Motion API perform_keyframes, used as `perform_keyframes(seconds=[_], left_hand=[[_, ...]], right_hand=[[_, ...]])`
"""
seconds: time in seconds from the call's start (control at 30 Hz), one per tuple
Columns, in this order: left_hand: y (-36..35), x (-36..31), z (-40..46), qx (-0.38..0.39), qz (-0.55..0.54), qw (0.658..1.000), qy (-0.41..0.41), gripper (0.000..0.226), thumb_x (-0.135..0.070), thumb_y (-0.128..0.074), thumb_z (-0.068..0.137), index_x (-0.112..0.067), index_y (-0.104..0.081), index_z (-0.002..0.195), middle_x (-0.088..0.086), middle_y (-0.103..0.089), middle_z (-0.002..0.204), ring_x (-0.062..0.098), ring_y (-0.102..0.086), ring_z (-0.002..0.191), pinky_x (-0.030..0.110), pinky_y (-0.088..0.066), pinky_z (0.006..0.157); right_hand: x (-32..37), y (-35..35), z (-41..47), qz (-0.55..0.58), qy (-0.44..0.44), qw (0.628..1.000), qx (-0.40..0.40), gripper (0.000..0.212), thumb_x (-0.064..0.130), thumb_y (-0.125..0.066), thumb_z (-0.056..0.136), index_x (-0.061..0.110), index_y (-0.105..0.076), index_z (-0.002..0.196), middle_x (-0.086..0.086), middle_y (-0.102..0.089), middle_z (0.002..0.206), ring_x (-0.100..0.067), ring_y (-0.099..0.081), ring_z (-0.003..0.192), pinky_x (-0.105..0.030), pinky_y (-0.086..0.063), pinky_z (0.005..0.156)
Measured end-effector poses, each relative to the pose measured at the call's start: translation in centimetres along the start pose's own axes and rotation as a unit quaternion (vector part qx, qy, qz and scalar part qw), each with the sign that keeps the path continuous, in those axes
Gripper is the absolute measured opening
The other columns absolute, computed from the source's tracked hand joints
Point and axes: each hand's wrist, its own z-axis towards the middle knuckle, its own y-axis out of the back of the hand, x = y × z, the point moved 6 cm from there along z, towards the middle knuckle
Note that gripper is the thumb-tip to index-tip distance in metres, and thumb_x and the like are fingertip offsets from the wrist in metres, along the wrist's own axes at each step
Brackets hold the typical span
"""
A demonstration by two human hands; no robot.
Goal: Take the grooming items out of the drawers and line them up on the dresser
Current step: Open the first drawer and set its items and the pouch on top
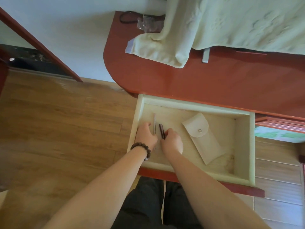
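A cream drawer (pixel 244 146) stands pulled out of the red-brown dresser (pixel 198 83). Inside lie a thin pale stick-like tool (pixel 154 123), a short dark tube (pixel 161 130) and a white snap pouch (pixel 203 139). My left hand (pixel 146 136), with a bead bracelet on its wrist, sits at the drawer's left side with its fingers curled next to the thin tool; whether it grips the tool is unclear. My right hand (pixel 171 141) pinches the near end of the dark tube.
A pale green cloth (pixel 231 22) drapes over the back of the dresser top. A silver flat object (pixel 205 56), a plastic wrapper (pixel 146 23) and a dark cord (pixel 127 17) also lie up there. Wood floor lies to the left.
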Motion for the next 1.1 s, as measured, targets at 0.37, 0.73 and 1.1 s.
perform_keyframes(seconds=[0.37,0.73,1.1], left_hand=[[-2.4,-1.1,2.0,-0.082,0.136,0.985,0.061,0.010,-0.015,-0.061,0.089,-0.013,-0.055,0.097,0.006,-0.064,0.093,0.023,-0.060,0.081,0.035,-0.052,0.070],[-1.6,-10.1,-4.9,-0.046,-0.150,0.979,-0.134,0.013,-0.014,-0.062,0.082,-0.024,-0.055,0.087,-0.004,-0.060,0.071,0.016,-0.060,0.065,0.039,-0.056,0.062],[-2.1,-26.6,2.6,-0.129,0.007,0.966,-0.223,0.016,-0.024,-0.063,0.086,-0.016,-0.062,0.100,-0.002,-0.066,0.087,0.017,-0.062,0.080,0.030,-0.052,0.071]], right_hand=[[-0.6,3.1,1.0,0.071,0.066,0.995,0.009,0.028,0.013,-0.059,0.085,0.015,-0.054,0.112,0.000,-0.059,0.093,-0.017,-0.055,0.077,-0.027,-0.041,0.060],[0.1,16.9,-1.9,0.250,0.161,0.949,-0.103,0.019,0.011,-0.060,0.079,0.023,-0.058,0.093,0.010,-0.060,0.076,-0.013,-0.059,0.071,-0.034,-0.053,0.063],[-1.1,29.6,7.5,0.167,0.131,0.963,-0.169,0.022,0.020,-0.060,0.086,0.017,-0.059,0.108,0.006,-0.059,0.080,-0.004,-0.053,0.060,-0.019,-0.040,0.050]])
